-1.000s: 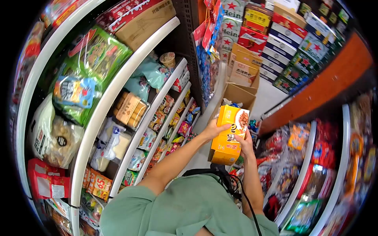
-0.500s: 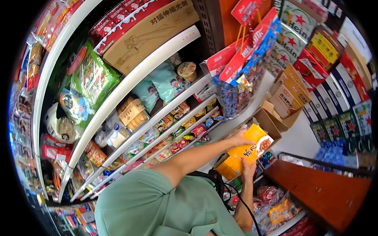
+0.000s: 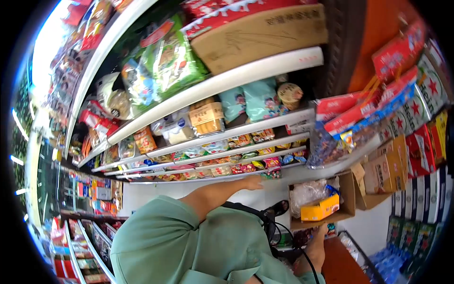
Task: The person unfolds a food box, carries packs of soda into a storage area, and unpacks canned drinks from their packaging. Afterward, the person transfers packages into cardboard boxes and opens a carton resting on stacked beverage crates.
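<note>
A matte green shirt (image 3: pixel 208 241) fills the near foreground, its cloth creased at the sleeve. The left hand (image 3: pixel 253 183) reaches out over the pale floor (image 3: pixel 156 191), fingers stretched and holding nothing, with open room between it and the carton. The right hand (image 3: pixel 318 242) is beside the near edge of that carton, just apart from the smooth reddish-brown panel (image 3: pixel 343 262); how its fingers stand cannot be told.

The yellow printed box (image 3: pixel 318 208) lies inside the open cardboard carton (image 3: pixel 347 196), against the near wall. It is a glossy oblong with crisp corners; its long axis runs left to right, rising slightly towards the right, and the end with the food picture points right. Behind it in the carton are crumpled clear plastic (image 3: pixel 305 193) and something blue, too small to name. A dark sandal (image 3: pixel 281 207) stands just left of the carton.

Beyond, a second cardboard carton (image 3: pixel 385 173) has its flaps raised, narrowing the floor on that side. Long white shelf edges (image 3: pixel 227 92) bound the far side, bearing soft teal bags (image 3: pixel 260 102), a round paper tub (image 3: pixel 289 95) and a brown cardboard box (image 3: pixel 265 40). Heineken cartons (image 3: pixel 406 116) stand at the far right.
</note>
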A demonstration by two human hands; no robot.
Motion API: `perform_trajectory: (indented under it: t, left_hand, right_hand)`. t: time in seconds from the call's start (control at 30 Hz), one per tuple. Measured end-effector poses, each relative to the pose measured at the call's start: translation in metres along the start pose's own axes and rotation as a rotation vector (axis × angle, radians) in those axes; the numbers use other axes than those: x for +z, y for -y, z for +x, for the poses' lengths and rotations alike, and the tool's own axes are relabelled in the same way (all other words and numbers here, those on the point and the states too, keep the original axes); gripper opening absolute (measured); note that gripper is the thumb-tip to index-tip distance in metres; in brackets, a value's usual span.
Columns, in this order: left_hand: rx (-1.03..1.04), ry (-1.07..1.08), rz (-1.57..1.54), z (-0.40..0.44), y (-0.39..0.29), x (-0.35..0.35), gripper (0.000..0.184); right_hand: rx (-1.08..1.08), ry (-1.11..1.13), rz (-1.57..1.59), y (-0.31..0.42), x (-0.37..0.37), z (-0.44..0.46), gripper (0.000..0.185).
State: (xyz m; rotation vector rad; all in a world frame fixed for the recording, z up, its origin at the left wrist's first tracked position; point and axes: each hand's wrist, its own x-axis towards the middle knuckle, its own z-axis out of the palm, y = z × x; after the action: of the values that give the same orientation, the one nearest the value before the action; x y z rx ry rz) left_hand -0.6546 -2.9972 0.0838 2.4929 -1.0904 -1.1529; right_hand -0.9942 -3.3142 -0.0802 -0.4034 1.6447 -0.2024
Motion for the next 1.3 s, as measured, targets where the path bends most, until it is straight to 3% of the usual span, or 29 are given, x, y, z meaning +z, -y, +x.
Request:
perform_trajectory:
  t: [0.07,0.13,0.17,0.23,0.3,0.33,0.37,0.43,0.57,0.67,0.73,0.8,0.9,0.97,1.07,1.13,1.2,1.27,1.3]
  left_hand:
    - [-0.214,-0.050,-0.033,-0.028,0.048,0.004,0.057]
    - [-0.315,-0.177,-0.130,-0.058,0.088,0.015,0.058]
    - [-0.334,-0.197,-0.152,-0.078,0.092,0.015,0.058]
    - [-0.516,-0.206,-0.302,-0.107,0.092,0.008,0.058]
    - [-0.538,-0.255,-0.380,-0.127,0.100,0.025,0.058]
    - [-0.558,-0.278,-0.441,-0.135,0.104,0.034,0.057]
    - [-0.568,-0.281,-0.490,-0.148,0.095,0.032,0.055]
    - [-0.554,-0.302,-0.541,-0.165,0.095,0.041,0.055]
    - [-0.485,-0.368,-0.662,-0.197,0.112,0.067,0.052]
    - [-0.481,-0.471,-0.805,-0.224,0.137,0.095,0.048]
    - [-0.602,-0.541,-1.069,-0.248,0.155,0.119,0.045]
    - [-0.710,-0.544,-1.241,-0.278,0.170,0.147,0.043]
    - [-0.874,-0.507,-1.380,-0.314,0.196,0.209,0.041]
    - [-0.948,-0.480,-1.423,-0.337,0.206,0.239,0.040]
    - [-1.077,-0.420,-1.656,-0.363,0.215,0.267,0.040]
    - [-1.115,-0.384,-1.697,-0.360,0.234,0.280,0.042]
    - [-1.011,-0.483,-1.692,-0.349,0.247,0.268,0.038]
    - [-0.856,-0.645,-1.741,-0.330,0.256,0.241,0.026]
    - [-0.738,-0.753,-1.572,-0.318,0.260,0.224,0.027]
  right_hand:
    - [-0.451,-0.062,-0.344,-0.002,0.017,0.033,0.043]
    - [-1.349,0.090,-0.629,-0.032,0.027,0.108,0.031]
    - [-1.009,0.205,-0.773,-0.021,0.047,0.059,0.026]
    - [-0.255,0.810,-0.455,-0.026,0.080,0.077,0.028]
    - [-0.490,0.685,-0.849,-0.024,0.134,-0.033,0.024]
    - [-0.682,0.690,-1.047,-0.034,0.160,-0.035,0.025]
    - [-0.957,0.773,-1.089,-0.046,0.181,-0.034,0.023]
    - [-1.321,0.970,-1.155,-0.034,0.227,-0.139,0.022]
    - [-1.405,1.009,-1.018,-0.029,0.291,-0.310,0.020]
    - [-1.746,0.880,-0.703,-0.033,0.325,-0.403,0.031]
    - [-1.918,0.747,-0.595,-0.039,0.348,-0.452,0.043]
    - [-1.956,0.660,-0.615,-0.044,0.375,-0.470,0.051]
    - [-1.545,0.697,-0.905,-0.040,0.413,-0.472,0.062]
    - [-1.368,0.880,-0.946,-0.038,0.426,-0.476,0.059]
    - [-1.402,0.737,-1.049,-0.021,0.448,-0.452,0.066]
    - [-1.235,0.833,-1.003,-0.017,0.436,-0.472,0.068]
    - [-1.248,0.738,-0.954,-0.020,0.420,-0.500,0.063]
    - [-1.060,0.624,-0.821,-0.013,0.408,-0.510,0.049]
    - [-1.067,0.709,-0.752,-0.012,0.399,-0.512,0.045]
